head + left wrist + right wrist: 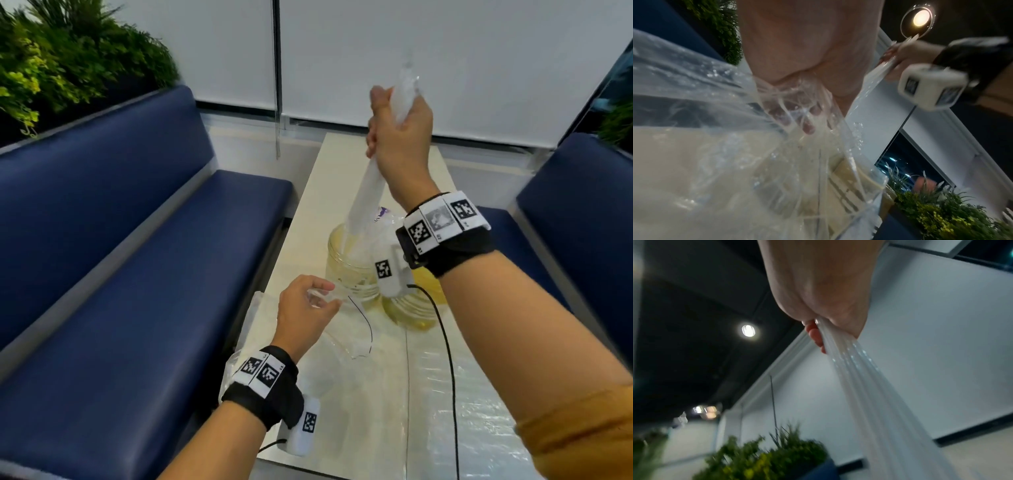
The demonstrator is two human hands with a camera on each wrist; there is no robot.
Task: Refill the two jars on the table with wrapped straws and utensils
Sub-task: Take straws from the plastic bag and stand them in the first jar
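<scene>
My right hand [397, 126] is raised above the table and grips a bundle of wrapped straws [368, 185], whose lower ends reach into the left clear jar [346, 263]. The same bundle of wrapped straws [863, 386] runs down from my fist in the right wrist view. A second clear jar [411, 308] stands just right of the first, partly hidden by my right wrist. My left hand [308, 308] pinches the edge of a clear plastic bag [329, 346] lying on the table beside the jars. Through the clear plastic bag [715, 146] my left fingers [807, 126] show curled.
The narrow pale table [376, 411] runs between two blue benches [137, 274], [575, 205]. White blinds [445, 61] hang at the far end, and green plants [68, 58] sit behind the left bench. Black cables [448, 359] trail from my wrist cameras across the table.
</scene>
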